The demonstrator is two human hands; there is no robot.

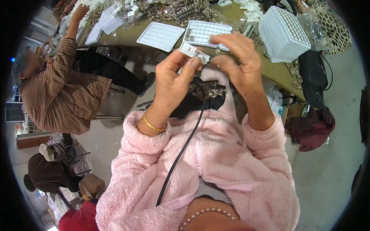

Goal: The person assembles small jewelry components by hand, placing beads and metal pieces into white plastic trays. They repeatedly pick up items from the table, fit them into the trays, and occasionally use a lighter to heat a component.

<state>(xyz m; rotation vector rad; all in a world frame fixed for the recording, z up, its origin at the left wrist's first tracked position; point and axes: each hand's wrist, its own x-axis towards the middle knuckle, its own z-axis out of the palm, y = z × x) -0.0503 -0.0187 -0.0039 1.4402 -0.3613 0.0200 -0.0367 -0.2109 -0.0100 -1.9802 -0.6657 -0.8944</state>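
Observation:
My left hand is closed on a small white plastic case, pinching it between thumb and fingers above the table's near edge. Just right of the case is my right hand, its thumb and forefinger apart. A tiny shiny metal bit shows between those fingers; whether they touch it I cannot tell. Behind the hands lie a white tray with round hollows and a second white tray, partly hidden by my right fingers. Across my lap, metal chain-like pieces rest on dark cloth.
A tall stack of white trays stands at the table's right. Heaped metal parts and white pieces cover the far side. A person in a checked coat sits at left, reaching over the table. A black cable crosses my front.

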